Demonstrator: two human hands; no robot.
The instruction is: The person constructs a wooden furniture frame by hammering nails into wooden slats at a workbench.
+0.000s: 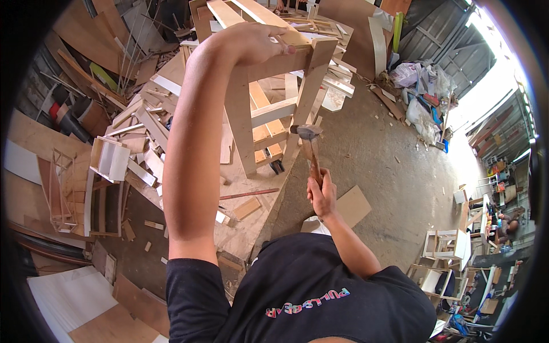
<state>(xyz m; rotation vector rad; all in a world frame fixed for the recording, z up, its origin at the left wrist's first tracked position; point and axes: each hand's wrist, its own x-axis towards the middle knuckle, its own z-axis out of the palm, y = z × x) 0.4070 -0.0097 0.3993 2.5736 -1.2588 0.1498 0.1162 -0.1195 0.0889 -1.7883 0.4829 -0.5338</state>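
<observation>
A pale wooden frame [245, 128], with legs and crosspieces like a stool or small stand, stands upright on the bench. My left hand [254, 44] closes over its top near the right corner, thumb along the front edge; my forearm hides part of the frame's left side. In my right hand [323, 197] is a hammer, gripped by its wooden handle [314, 166]. The dark metal hammer head [307, 132] points up and appears just right of the frame's leg. Whether it touches the leg, I cannot tell.
Wood offcuts [151, 123] litter the workbench [240, 231], where a thin reddish rod [249, 194] and a small block [246, 208] lie. Plastic bags [420, 80] are heaped at the far right. Wooden furniture pieces [449, 246] stand at the right. Boards [86, 303] lean lower left.
</observation>
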